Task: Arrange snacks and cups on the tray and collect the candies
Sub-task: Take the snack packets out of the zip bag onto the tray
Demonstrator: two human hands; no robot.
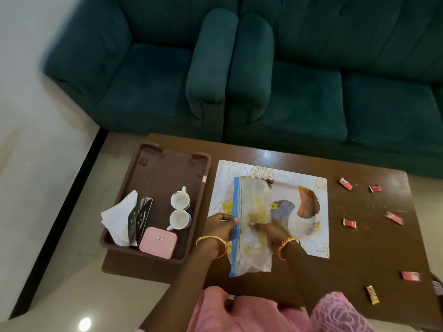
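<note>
Bag [249, 226] in both hands: a clear zip bag with a blue seal strip, lying over the patterned placemat [309, 188] near the middle of the table [359, 259]. My left hand [219, 224] pinches the blue strip, thumb on top. My right hand [268, 230] presses on the bag just beside it, fingers closed on the plastic; how firm that grip is I cannot tell through the film. Something yellowish shows inside, too blurred to name.

Tray [153, 168] sits at the table's left edge, overhanging it slightly. It holds two white cups [179, 209] side by side, a pink lidded box [158, 242] at its near end, and a napkin holder [134, 216] with white tissue at its near left side.

Candies [350, 222], red-wrapped, lie scattered along the right side of the table, well apart from each other and from the bag. None appears collected.

Judgement: tray arrangement looks largely done; step in hand is opening the bag. Next move calls for parting the seal with both hands, then reaching right for the candies one at a time.
</note>
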